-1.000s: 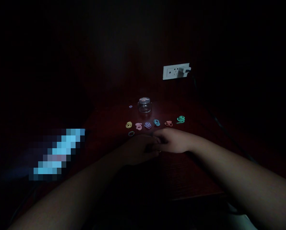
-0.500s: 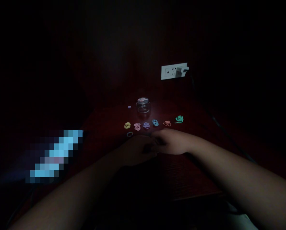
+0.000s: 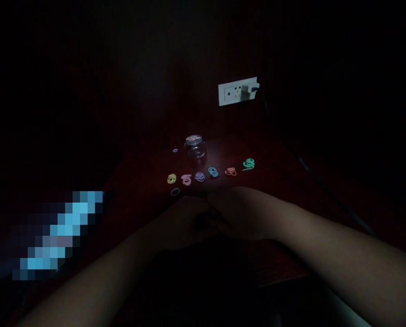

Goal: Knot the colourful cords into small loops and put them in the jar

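My left hand (image 3: 188, 220) and my right hand (image 3: 245, 212) meet over the dark red table, fingers curled in against each other. Deep shadow hides whatever they hold between them. Just beyond lies a row of small hair-tie piles: yellow (image 3: 171, 179), pink (image 3: 186, 180), purple (image 3: 199, 176), blue (image 3: 213, 172) and orange (image 3: 230, 171). At the row's right end is a coiled green cord or band (image 3: 248, 164). One dark multicoloured ring (image 3: 175, 192) rests close to my left hand.
Behind the row stands a clear lidded jar (image 3: 195, 147), with a single purple ring (image 3: 175, 150) to its left. A wall socket (image 3: 237, 91) holds a plugged-in adapter. A dark cable (image 3: 339, 204) runs along the right. A lit, pixelated screen (image 3: 61, 236) lies at left.
The view has shifted, so the table things appear further left. Both hands stay together, now slightly lower and nearer, with the right hand turned more over the fingers.
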`<state>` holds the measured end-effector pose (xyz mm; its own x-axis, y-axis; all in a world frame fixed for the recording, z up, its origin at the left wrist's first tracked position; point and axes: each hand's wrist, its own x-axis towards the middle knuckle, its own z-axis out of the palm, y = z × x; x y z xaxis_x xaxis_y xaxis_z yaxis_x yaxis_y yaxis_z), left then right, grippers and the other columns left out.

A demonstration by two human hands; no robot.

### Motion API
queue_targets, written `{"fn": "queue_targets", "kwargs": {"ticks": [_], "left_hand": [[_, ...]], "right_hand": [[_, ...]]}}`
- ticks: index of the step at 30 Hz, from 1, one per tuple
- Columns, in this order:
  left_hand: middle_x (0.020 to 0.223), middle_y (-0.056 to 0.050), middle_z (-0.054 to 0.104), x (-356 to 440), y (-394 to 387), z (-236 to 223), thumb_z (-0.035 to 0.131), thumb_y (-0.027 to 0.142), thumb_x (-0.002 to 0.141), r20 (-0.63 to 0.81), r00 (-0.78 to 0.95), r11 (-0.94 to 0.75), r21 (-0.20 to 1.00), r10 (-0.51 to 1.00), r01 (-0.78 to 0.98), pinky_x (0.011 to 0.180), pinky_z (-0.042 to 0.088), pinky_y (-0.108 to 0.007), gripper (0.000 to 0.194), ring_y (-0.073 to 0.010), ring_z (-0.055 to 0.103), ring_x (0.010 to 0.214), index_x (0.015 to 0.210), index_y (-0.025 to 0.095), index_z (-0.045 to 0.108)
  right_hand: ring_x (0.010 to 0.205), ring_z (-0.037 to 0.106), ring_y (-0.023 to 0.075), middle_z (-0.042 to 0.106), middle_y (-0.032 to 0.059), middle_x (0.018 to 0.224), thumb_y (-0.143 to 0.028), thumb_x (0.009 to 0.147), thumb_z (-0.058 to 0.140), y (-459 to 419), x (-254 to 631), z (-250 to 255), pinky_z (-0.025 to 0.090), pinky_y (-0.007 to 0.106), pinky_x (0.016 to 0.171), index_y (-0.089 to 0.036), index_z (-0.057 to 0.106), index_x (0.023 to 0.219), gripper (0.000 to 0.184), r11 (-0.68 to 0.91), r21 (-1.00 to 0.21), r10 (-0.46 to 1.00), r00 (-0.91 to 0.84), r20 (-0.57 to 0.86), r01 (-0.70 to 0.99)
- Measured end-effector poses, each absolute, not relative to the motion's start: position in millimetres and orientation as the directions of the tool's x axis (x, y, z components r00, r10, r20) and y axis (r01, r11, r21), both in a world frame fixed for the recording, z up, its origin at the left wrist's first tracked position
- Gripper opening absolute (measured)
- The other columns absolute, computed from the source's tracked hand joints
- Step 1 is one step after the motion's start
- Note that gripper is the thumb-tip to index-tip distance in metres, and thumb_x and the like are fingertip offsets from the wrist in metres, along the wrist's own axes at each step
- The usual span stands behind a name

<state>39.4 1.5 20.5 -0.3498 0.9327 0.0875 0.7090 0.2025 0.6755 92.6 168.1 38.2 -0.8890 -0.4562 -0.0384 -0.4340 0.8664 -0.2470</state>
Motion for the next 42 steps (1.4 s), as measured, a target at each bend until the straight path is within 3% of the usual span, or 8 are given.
{"fn": "queue_targets", "kwargs": {"ticks": [4,9,13,19,25,30,36,42], "left_hand": [[0.089,-0.003,0.064,39.2,1.4,19.6,0.054,0.020,0.078,0.048,-0.384,0.244,0.699,0.922,0.672,0.068,0.045,-0.023,0.015,-0.0121,0.058,0.076,0.092,0.016,0.059],[0.092,-0.003,0.064,35.3,0.2,16.7,0.052,0.019,0.078,0.012,-0.463,0.338,0.667,0.886,0.664,0.072,0.046,-0.027,0.019,-0.0139,0.059,0.080,0.096,0.017,0.058],[0.092,-0.003,0.064,31.8,-0.4,14.8,0.052,0.020,0.078,0.038,-0.538,0.389,0.650,0.842,0.653,0.073,0.046,-0.029,0.020,-0.0152,0.059,0.081,0.096,0.018,0.059],[0.092,-0.002,0.064,25.5,-1.9,9.3,0.051,0.019,0.078,0.169,-0.619,0.343,0.708,0.767,0.618,0.072,0.045,-0.028,0.022,-0.0131,0.058,0.079,0.100,0.019,0.057],[0.081,-0.001,0.061,20.4,-1.4,6.4,0.053,0.023,0.078,0.176,-0.677,0.327,0.771,0.715,0.546,0.066,0.044,-0.024,0.016,-0.0112,0.056,0.072,0.092,0.016,0.057],[0.076,-0.001,0.060,15.2,0.2,3.3,0.055,0.024,0.077,0.156,-0.694,0.282,0.834,0.703,0.474,0.064,0.045,-0.023,0.014,-0.0105,0.056,0.069,0.086,0.015,0.057],[0.078,-0.002,0.062,9.5,0.9,-1.5,0.054,0.024,0.078,0.152,-0.715,0.293,0.839,0.682,0.458,0.065,0.046,-0.025,0.013,-0.0112,0.057,0.070,0.085,0.014,0.057],[0.073,-0.001,0.059,9.8,0.6,-2.5,0.053,0.026,0.079,0.162,-0.726,0.269,0.857,0.668,0.440,0.059,0.043,-0.022,0.014,-0.0092,0.053,0.064,0.083,0.014,0.057]], "right_hand": [[0.078,0.061,0.0214,0.066,0.0109,0.091,-0.034,0.081,0.044,168.5,90.9,38.5,0.040,0.028,0.061,-0.014,0.058,0.101,0.031,0.854,-0.257,-0.479,-0.877,-0.043,-0.453],[0.076,0.059,0.0201,0.064,0.0101,0.091,-0.037,0.081,0.044,173.5,78.1,28.7,0.039,0.028,0.061,-0.015,0.057,0.097,0.030,0.837,-0.261,-0.485,-0.873,0.054,-0.481],[0.065,0.054,0.0147,0.062,0.0070,0.080,-0.038,0.079,0.048,176.8,67.7,22.7,0.034,0.024,0.054,-0.016,0.058,0.084,0.024,0.833,-0.357,-0.437,-0.898,0.047,-0.424],[0.053,0.042,0.0088,0.052,-0.0005,0.061,-0.043,0.078,0.048,178.4,57.5,14.2,0.028,0.022,0.049,-0.016,0.051,0.069,0.028,0.783,-0.509,-0.318,-0.934,0.164,-0.357],[0.053,0.040,0.0077,0.048,-0.0026,0.060,-0.037,0.077,0.050,178.6,51.8,12.1,0.029,0.020,0.050,-0.016,0.048,0.067,0.024,0.720,-0.587,-0.310,-0.928,0.207,-0.371],[0.052,0.037,0.0077,0.045,-0.0031,0.057,-0.042,0.079,0.048,180.4,47.9,10.3,0.028,0.020,0.049,-0.015,0.048,0.065,0.030,0.685,-0.630,-0.323,-0.928,0.187,-0.366],[0.052,0.038,0.0080,0.045,-0.0033,0.058,-0.035,0.079,0.047,181.0,47.3,8.4,0.029,0.021,0.049,-0.016,0.048,0.067,0.023,0.651,-0.653,-0.341,-0.918,0.203,-0.387],[0.053,0.040,0.0078,0.046,-0.0041,0.059,-0.018,0.073,0.048,180.3,49.3,8.5,0.030,0.020,0.049,-0.016,0.046,0.069,0.004,0.580,-0.706,-0.390,-0.899,0.197,-0.407]]}}
